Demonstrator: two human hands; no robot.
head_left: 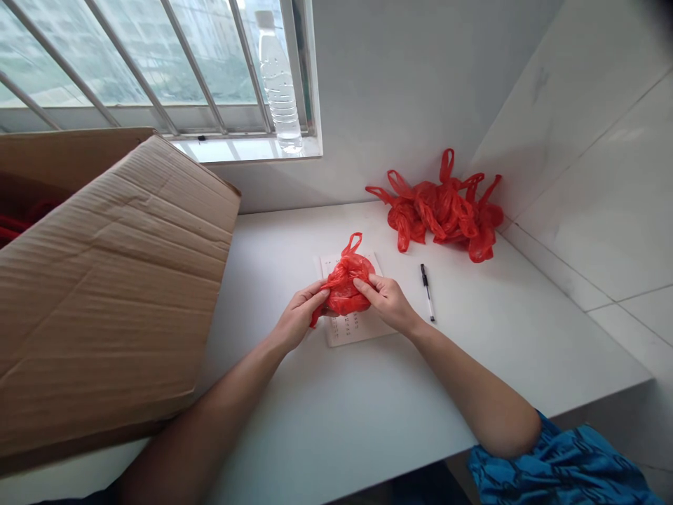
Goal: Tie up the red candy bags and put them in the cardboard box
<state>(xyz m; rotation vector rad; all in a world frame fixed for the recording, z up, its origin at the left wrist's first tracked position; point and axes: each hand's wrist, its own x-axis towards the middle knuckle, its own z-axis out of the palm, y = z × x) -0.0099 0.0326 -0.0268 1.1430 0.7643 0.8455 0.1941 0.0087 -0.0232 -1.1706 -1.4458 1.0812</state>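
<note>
A red plastic bag (pixel 350 284), bunched up with one handle loop sticking up, is held between both hands over the table's middle. My left hand (pixel 303 312) pinches its left side, where a short red end hangs down. On the other side, my right hand (pixel 386 300) grips the bag with thumb and fingers. What the bag contains, if anything, cannot be made out. Beneath it lies a printed sheet or booklet (pixel 344 334), partly covered by the bag and hands. A black-capped pen (pixel 426 291) rests to the right of the paper.
Several knotted red plastic bags (pixel 452 210) lie piled at the table's back right, by the wall. A large open cardboard box (pixel 116 280) with red material inside fills the left. On the windowsill stands a clear water bottle (pixel 280 88). The white table (pixel 315 421) ends at the front.
</note>
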